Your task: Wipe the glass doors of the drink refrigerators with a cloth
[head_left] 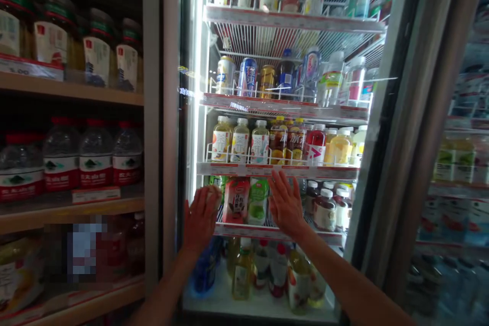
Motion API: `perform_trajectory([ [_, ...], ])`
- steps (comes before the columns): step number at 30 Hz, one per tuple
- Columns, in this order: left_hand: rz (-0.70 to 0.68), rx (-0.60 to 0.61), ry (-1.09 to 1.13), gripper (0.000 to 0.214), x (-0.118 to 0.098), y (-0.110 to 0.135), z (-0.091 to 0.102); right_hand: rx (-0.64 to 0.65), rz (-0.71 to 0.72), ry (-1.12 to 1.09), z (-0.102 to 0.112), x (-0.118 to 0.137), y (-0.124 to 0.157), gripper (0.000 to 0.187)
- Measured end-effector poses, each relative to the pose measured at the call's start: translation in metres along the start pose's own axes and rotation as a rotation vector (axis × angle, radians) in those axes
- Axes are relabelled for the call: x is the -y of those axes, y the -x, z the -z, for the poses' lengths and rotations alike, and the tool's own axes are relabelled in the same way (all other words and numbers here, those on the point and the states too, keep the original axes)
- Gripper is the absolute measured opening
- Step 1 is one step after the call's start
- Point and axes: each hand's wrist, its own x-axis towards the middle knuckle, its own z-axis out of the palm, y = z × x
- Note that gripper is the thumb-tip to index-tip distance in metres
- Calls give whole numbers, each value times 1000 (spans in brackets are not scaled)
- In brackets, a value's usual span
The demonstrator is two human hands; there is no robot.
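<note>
- Left hand (201, 216): fingers extended, grip fully open, nothing held; before the lower shelf's (244, 230) left corner.
- Right hand (286, 202): likewise flat and unladen, near the front edge's middle.
- Glass (189, 93): faced by both palms; contact uncertain.
- Red pack (236, 199), green pack (259, 201): upright on that shelf, between the hands.
- Stage, as judged: palms raised; no drink taken, any handling left undone.

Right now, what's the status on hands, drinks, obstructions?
Left hand, right hand: both open. Red pack, green pack: in view between them. Right forearm partly hides the shelf edge; hand contact unclear.
</note>
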Motion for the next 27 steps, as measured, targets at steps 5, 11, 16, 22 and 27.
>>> perform_trajectory([
  [5,81,-59,30,66,-22,-14,-7,32,4,-6,-4,14,11,62],
  [11,-163,6,157,57,-50,-20,-14,55,-4,11,-12,23,23,60],
  [16,160,-95,12,59,-2,-27,-9,35,-48,26,-1,2,30,63],
  [22,-91,-36,108,60,-53,-48,-15,33,-93,19,-3,2,33,62],
  [27,-292,83,117,51,-54,-56,-15,-1,-123,11,3,-14,42,64],
])
